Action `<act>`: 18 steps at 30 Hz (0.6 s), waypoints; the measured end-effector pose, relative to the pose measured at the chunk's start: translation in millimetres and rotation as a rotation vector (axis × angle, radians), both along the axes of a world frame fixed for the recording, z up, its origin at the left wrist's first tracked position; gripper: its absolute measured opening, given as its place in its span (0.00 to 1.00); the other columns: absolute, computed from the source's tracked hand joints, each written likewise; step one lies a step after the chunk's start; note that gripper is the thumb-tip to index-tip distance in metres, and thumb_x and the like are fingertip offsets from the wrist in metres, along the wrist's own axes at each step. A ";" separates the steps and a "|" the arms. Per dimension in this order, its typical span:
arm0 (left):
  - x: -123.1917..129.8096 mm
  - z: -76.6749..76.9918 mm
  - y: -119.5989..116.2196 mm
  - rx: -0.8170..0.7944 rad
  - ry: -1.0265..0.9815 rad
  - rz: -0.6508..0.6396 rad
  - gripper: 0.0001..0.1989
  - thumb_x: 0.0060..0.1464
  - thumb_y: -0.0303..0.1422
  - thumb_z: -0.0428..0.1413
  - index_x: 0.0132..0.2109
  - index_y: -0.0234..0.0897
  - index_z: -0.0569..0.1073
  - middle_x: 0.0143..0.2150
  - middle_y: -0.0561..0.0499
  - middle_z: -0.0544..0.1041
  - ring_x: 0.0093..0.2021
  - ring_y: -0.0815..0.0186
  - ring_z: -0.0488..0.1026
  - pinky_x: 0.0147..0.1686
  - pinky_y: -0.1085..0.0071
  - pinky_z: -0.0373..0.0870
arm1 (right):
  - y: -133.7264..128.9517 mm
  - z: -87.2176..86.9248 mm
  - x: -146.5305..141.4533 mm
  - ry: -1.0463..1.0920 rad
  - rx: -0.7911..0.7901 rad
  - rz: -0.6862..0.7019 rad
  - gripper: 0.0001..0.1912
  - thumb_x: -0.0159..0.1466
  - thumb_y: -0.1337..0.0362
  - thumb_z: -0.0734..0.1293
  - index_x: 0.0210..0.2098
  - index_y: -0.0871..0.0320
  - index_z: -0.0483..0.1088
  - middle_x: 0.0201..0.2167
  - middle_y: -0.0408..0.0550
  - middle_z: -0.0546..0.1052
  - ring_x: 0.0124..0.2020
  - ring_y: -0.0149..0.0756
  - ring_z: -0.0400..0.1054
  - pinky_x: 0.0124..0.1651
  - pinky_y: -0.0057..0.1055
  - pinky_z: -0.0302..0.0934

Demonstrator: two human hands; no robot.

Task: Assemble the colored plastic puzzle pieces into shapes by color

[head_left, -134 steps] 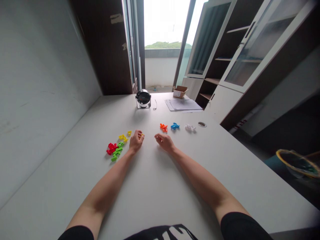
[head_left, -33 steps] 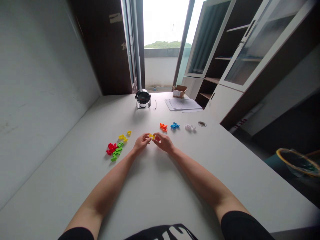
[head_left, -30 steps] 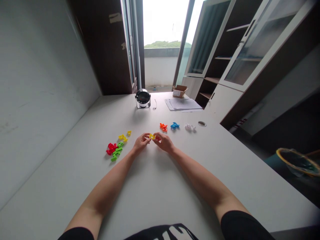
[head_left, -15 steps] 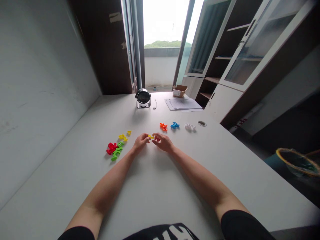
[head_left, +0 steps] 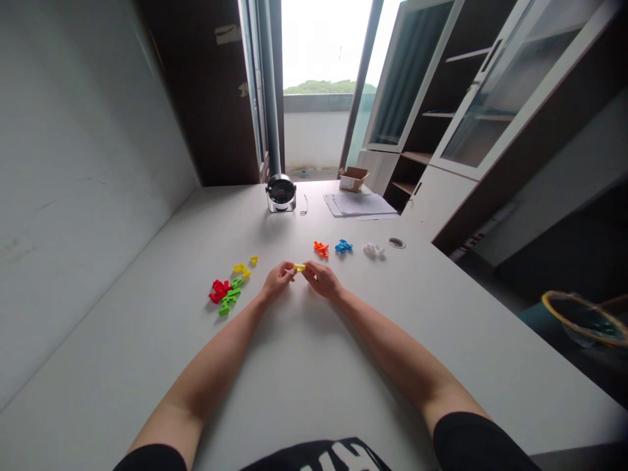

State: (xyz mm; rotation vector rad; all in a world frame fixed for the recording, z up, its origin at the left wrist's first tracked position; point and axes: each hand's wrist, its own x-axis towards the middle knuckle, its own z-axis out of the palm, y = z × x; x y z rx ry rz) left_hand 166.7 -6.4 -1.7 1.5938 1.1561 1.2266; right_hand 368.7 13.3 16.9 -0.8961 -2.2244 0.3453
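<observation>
Between my two hands is a small yellow plastic piece (head_left: 299,267), a ring-like shape whose exact kind I cannot make out. My left hand (head_left: 279,280) pinches its left end. At its other end, the fingertips of my right hand (head_left: 322,279) are closed on it too. Left of my hands lie several yellow pieces (head_left: 239,268), with red pieces (head_left: 218,290) and green pieces (head_left: 229,298) heaped below them. Beyond my right hand sit little piles of orange pieces (head_left: 321,249), blue pieces (head_left: 344,246) and white pieces (head_left: 373,250).
All of this is on a white table (head_left: 304,379). A round black device on a stand (head_left: 281,193) is at the back. Papers (head_left: 362,204) and an open cardboard box (head_left: 352,179) lie back right, near a round table hole (head_left: 397,243). A wall borders the left.
My right hand's fingers have closed in on the yellow piece, which has turned and now shows its ring-like outline. The piles on the table stay as they were.
</observation>
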 end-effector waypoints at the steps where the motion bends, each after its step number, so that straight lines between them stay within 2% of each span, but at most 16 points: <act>1: -0.1 -0.4 0.2 -0.001 0.002 0.005 0.17 0.58 0.45 0.57 0.45 0.36 0.74 0.38 0.49 0.78 0.33 0.66 0.75 0.34 0.70 0.70 | -0.2 0.2 0.1 -0.006 -0.006 -0.002 0.11 0.72 0.58 0.58 0.36 0.56 0.67 0.30 0.45 0.72 0.29 0.32 0.63 0.34 0.27 0.52; 5: -0.3 -0.4 -0.6 -0.004 -0.031 -0.015 0.16 0.56 0.42 0.60 0.48 0.37 0.74 0.38 0.49 0.77 0.34 0.67 0.75 0.34 0.72 0.70 | 0.4 -1.0 0.0 -0.027 -0.023 -0.001 0.13 0.72 0.57 0.59 0.34 0.56 0.65 0.28 0.44 0.71 0.28 0.31 0.61 0.33 0.27 0.51; 10: -0.4 3.3 -3.7 -0.011 -0.133 -0.084 0.21 0.55 0.39 0.62 0.54 0.38 0.72 0.38 0.50 0.76 0.33 0.70 0.73 0.33 0.74 0.68 | 1.8 -2.8 -0.3 -0.033 -0.049 -0.010 0.14 0.71 0.56 0.59 0.32 0.56 0.64 0.26 0.43 0.70 0.26 0.31 0.60 0.33 0.27 0.50; 14: -0.6 1.2 -3.2 -0.012 -0.139 -0.111 0.19 0.55 0.39 0.62 0.52 0.38 0.73 0.38 0.50 0.77 0.35 0.69 0.74 0.35 0.74 0.68 | 1.9 -1.4 0.5 -0.030 -0.056 -0.009 0.16 0.72 0.55 0.57 0.31 0.56 0.64 0.25 0.43 0.70 0.26 0.31 0.60 0.33 0.27 0.50; 18: -0.5 -6.1 0.8 -0.011 -0.142 -0.082 0.19 0.54 0.39 0.62 0.51 0.37 0.74 0.38 0.49 0.79 0.36 0.67 0.75 0.37 0.72 0.70 | 1.1 0.6 1.0 -0.030 -0.066 -0.026 0.17 0.73 0.54 0.56 0.34 0.56 0.67 0.26 0.44 0.72 0.27 0.32 0.62 0.34 0.27 0.52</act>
